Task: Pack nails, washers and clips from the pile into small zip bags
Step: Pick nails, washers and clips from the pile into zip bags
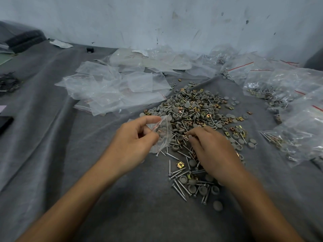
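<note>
A pile (195,110) of silver nails, grey round washers and brass clips lies on the grey cloth in the middle. My left hand (134,144) pinches a small clear zip bag (164,133) at its mouth, just left of the pile; a few pieces show inside the bag. My right hand (211,151) lies palm down on the pile's near part, its fingertips curled at the nails beside the bag. What those fingertips hold is hidden.
Empty zip bags (111,88) are heaped at the back left. Filled bags (288,95) lie along the right side. A grey cloth (52,137) covers the surface, a wall (157,20) stands behind, and a dark phone (5,123) lies at the left edge.
</note>
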The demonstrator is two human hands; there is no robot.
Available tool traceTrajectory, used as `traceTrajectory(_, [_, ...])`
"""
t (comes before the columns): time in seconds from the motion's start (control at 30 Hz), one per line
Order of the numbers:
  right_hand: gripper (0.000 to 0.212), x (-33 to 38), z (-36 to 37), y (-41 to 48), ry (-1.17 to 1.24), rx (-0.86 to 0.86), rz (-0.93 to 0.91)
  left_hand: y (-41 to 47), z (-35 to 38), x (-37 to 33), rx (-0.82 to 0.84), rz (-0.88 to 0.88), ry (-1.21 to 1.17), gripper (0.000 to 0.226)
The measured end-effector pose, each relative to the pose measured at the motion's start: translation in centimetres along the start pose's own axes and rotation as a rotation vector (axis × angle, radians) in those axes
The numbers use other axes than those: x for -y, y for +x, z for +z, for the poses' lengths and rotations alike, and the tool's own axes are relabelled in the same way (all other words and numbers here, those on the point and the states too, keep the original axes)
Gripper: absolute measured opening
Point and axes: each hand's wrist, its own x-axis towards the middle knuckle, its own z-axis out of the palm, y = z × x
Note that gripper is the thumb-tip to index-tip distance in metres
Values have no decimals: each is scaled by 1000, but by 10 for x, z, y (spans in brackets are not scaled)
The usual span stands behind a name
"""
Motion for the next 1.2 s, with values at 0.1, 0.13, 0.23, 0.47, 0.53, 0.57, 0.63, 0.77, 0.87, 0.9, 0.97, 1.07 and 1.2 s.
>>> traceTrajectory(0.1, [31, -4, -4, 2, 65, -49, 19, 0, 0, -1, -1, -3, -1, 41])
traceTrajectory(0.13, [31, -5, -5, 2, 96, -68, 19, 0, 0, -1, -2, -5, 0, 41])
traceTrajectory(0.23, [29, -7, -7, 1, 200, -124, 23, 0, 0, -1, -1, -5, 5, 41])
traceTrajectory(0.47, [17, -16, -13, 3, 526, -135, 84, -1, 0, -1, 12, -8, 22, 40])
traceTrajectory(0.53, [13, -16, -15, 3, 700, -131, 66, -1, 2, -2, 12, -5, 15, 39])
traceTrajectory(0.57, [12, -15, -16, 3, 790, -118, 52, -2, 2, -3, 13, -5, 12, 39])
traceTrajectory(0.63, [11, -10, -18, 2, 1001, -69, 39, -2, 3, -4, 22, -6, 22, 39])
traceTrajectory(0.77, [17, 1, -15, 0, 1415, 75, 37, -3, 4, -4, 32, -17, 32, 40])
traceTrajectory(0.87, [19, 12, -7, -3, 1447, 133, 45, -2, 6, -5, 26, -26, 28, 40])
traceTrajectory(0.9, [19, 15, -5, -4, 1451, 147, 48, -2, 6, -5, 23, -28, 23, 40])
traceTrajectory(0.97, [21, 18, -2, -4, 1471, 162, 50, -2, 5, -4, 18, -33, 16, 40])
traceTrajectory(1.07, [25, 14, -6, -2, 1508, 131, 56, -1, 4, -4, 12, -27, 21, 39])
traceTrajectory(1.2, [24, 0, -12, 2, 1138, 17, 95, -2, 3, -5, 22, -10, 18, 39])
